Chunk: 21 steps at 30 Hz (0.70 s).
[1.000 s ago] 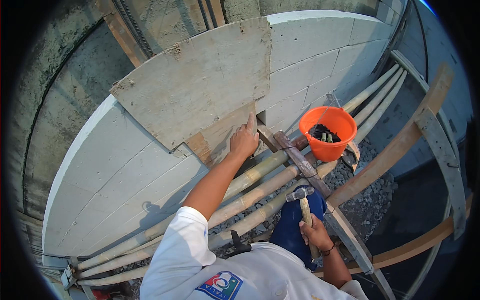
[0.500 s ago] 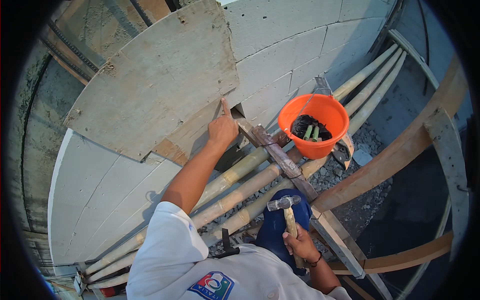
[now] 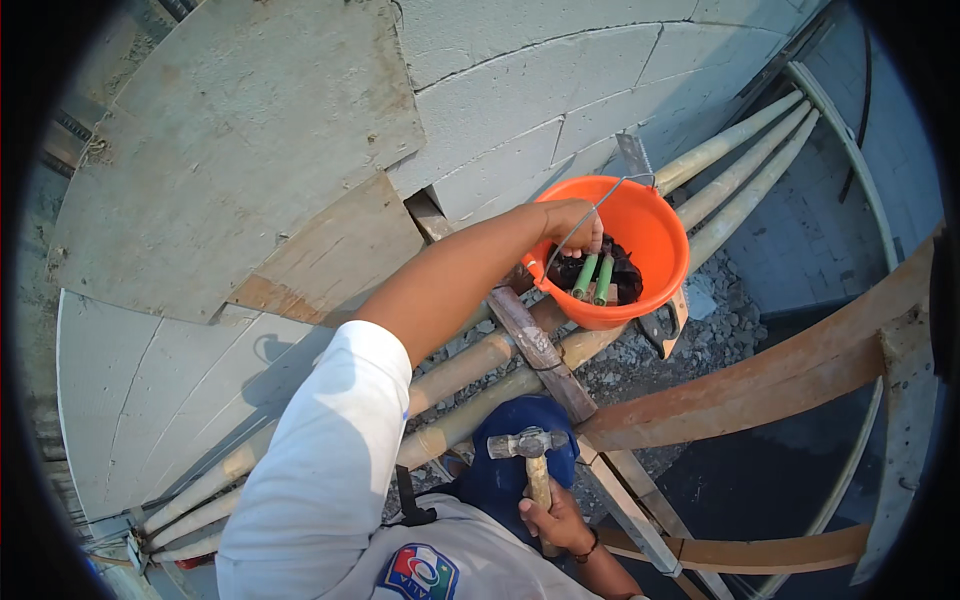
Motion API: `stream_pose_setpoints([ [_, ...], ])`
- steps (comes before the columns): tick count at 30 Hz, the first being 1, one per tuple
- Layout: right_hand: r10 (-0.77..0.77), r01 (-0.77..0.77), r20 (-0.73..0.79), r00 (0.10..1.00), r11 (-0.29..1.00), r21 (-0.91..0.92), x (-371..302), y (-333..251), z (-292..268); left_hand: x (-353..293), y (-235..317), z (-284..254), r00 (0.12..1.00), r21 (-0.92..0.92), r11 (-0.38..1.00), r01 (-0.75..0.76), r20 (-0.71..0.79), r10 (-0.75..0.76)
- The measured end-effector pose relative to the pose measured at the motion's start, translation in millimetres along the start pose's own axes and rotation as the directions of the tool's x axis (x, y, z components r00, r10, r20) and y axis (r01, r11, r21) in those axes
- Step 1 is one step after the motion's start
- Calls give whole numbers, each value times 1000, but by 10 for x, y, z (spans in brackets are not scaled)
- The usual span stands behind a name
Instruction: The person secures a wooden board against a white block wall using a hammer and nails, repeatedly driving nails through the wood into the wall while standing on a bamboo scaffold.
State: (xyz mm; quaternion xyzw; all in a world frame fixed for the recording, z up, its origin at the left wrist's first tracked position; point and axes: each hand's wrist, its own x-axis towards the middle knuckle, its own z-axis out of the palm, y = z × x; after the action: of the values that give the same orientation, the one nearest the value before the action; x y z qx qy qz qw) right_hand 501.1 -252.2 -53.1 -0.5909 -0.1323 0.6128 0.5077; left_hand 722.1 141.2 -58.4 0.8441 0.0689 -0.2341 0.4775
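Note:
My left hand reaches over the rim of an orange bucket, its fingers bent together and pointing down. Their tips are at the bucket's dark contents, and whatever they grip there is hidden. Inside lie a crumpled black plastic bag and two green-handled tools, just below my fingers. A thin wire handle crosses by my wrist. Low in the view, my right hand is closed around the wooden handle of a hammer, held head up in front of my knee.
Bamboo poles run diagonally under the bucket, crossed by a wooden batten. A handsaw hangs beside the bucket. Plywood sheets lean on the pale block wall. Curved boards frame the right side; rubble lies below.
My left hand has left the plywood's edge and moved right into the bucket. The hammer stays in my right hand. The whole view has shifted somewhat.

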Motion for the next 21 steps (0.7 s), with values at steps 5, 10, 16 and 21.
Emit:
stream_pose_setpoints([
  [5, 31, -31, 7, 999, 1000, -7, 21, 9, -79, 499, 105, 188, 979, 831, 536, -149, 202, -41],
  [10, 20, -19, 18, 1000, 999, -39, 64, 15, -42, 443, 2, 310, 994, 713, 693, 108, -68, -84],
  [16, -7, 8, -17, 1000, 998, 67, 84, 17, 32, 401, -74, 334, 988, 677, 722, 143, -143, -62],
  [21, -91, 91, -13, 996, 995, 35, 96, 85, 68, 161, 47, 239, 996, 687, 720, 93, -75, -56],
])
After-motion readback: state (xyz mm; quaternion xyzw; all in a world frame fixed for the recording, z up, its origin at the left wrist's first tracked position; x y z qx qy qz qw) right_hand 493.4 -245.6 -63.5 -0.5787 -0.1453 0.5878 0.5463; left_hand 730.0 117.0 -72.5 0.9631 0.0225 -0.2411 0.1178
